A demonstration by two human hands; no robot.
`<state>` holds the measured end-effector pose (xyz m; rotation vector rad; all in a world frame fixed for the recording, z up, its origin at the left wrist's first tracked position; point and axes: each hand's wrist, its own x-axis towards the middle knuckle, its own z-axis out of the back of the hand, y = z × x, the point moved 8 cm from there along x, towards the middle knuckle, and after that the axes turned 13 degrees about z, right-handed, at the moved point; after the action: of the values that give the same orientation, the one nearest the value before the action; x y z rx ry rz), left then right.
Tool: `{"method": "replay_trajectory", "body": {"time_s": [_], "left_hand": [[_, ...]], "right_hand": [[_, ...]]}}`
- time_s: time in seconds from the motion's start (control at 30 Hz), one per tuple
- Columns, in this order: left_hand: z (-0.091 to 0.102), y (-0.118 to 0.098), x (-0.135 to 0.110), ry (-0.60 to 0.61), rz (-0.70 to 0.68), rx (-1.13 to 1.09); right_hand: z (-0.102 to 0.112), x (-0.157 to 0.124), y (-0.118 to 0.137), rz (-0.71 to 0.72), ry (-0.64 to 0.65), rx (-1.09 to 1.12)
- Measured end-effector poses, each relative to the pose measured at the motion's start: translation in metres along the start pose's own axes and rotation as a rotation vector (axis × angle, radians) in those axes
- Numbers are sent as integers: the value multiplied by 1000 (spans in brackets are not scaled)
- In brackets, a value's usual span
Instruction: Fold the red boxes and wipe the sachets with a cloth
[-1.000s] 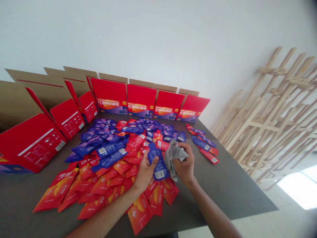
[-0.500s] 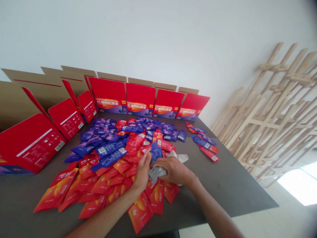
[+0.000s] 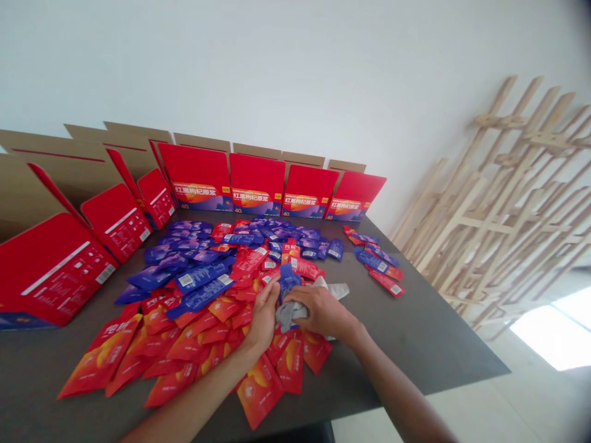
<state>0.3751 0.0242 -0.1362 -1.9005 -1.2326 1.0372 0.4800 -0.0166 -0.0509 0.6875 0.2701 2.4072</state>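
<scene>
My left hand (image 3: 265, 314) is closed on the edge of a blue pouch (image 3: 289, 279), held upright above the pile. In my right hand (image 3: 323, 309) is a bunched grey-white cloth (image 3: 290, 312), pressed against the pouch's front; its loose ends stick out behind the hand. Much of the pouch's lower part is hidden by the cloth and fingers. Under and around both hands lie many red pouches (image 3: 258, 394). Blue pouches (image 3: 203, 280) are heaped at the left and back of the pile.
Open red cartons (image 3: 258, 178) line the table's back edge, and more cartons (image 3: 69, 264) stand along the left. A small group of red and blue pouches (image 3: 378, 266) lies at the right on the dark table (image 3: 415, 344). Wooden easels (image 3: 508, 184) lean against the wall.
The cloth has shifted slightly across the pouch with my right hand. Both hands keep their hold. The whole view has moved a little, so things appear slightly further left.
</scene>
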Motion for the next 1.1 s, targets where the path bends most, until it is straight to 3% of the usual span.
{"method": "replay_trajectory", "body": {"time_s": [0.07,0.23,0.37,0.43,0.53,0.63,0.7,0.8,0.87,0.97,1.1], "left_hand": [[2,-5,1,-18,-39,-63],[2,-7,-2,-7,-69,-10],[1,-3,-4,8,-80,85],[-5,-4,-7,60,-70,112],[-18,-12,-15,155,-98,137],[-26,-18,-21,187,-114,138],[-27,-16,-21,191,-98,123],[-26,-11,-18,189,-83,109],[-25,-7,-16,189,-69,121],[-25,-3,-15,201,-56,149],[-24,-2,-15,206,-68,162]], "right_hand": [[-2,-1,-1,-40,1,14],[25,-17,-24,-368,-334,-107],[22,-21,-27,-367,-301,54],[31,-27,-26,-356,-324,91],[75,-48,-32,-354,-453,-10],[155,-84,-54,-436,-671,-351],[206,-105,-78,-527,-715,-615],[252,-121,-133,-738,-550,-887],[253,-126,-174,-876,-310,-959],[219,-132,-220,-968,40,-922],[170,-134,-247,-941,201,-793]]}}
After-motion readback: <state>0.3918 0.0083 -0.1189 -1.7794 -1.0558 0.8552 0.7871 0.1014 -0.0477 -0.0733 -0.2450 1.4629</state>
